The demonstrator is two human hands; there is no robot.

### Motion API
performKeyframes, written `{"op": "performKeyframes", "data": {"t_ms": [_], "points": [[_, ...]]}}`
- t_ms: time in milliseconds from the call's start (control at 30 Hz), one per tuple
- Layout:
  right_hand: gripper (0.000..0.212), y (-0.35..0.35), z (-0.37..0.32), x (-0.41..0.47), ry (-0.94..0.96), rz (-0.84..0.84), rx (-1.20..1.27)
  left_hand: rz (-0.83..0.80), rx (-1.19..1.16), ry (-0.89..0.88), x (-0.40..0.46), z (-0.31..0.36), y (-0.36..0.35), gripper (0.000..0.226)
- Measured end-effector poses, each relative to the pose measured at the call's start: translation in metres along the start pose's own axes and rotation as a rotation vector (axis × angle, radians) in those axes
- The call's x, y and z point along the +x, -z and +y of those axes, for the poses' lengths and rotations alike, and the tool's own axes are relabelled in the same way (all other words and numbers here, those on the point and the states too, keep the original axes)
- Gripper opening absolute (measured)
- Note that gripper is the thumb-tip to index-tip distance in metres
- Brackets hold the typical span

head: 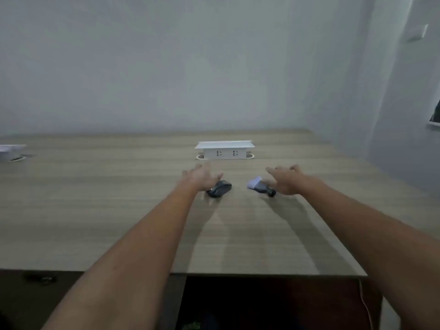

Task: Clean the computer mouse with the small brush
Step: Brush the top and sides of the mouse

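Note:
A black computer mouse (220,188) lies on the wooden table (119,210), near its middle. My left hand (201,177) hovers just left of and above the mouse with fingers spread, holding nothing. To the right lies the small brush (260,186), with pale bristles pointing left and a dark handle. My right hand (285,179) is spread open right beside the handle end, partly covering it; I cannot tell whether it touches. Both forearms stretch out over the table.
A white pop-up power socket box (225,150) stands on the table just behind both hands. A second white box (10,151) sits at the far left edge. A grey wall rises behind the table; the near table edge runs below my forearms.

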State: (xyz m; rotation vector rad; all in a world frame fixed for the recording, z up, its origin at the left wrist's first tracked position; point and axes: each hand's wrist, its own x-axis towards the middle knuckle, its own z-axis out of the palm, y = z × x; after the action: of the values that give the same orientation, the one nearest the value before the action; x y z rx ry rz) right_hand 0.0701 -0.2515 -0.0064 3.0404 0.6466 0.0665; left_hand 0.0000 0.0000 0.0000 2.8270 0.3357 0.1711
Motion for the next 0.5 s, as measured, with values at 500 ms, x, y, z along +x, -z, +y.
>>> {"op": "performKeyframes", "data": {"t_ms": [500], "points": [[0.033,-0.049,0.008,0.002,0.129,0.23,0.056,0.053,-0.147,-0.053,0.007,-0.016,-0.051,0.03]]}}
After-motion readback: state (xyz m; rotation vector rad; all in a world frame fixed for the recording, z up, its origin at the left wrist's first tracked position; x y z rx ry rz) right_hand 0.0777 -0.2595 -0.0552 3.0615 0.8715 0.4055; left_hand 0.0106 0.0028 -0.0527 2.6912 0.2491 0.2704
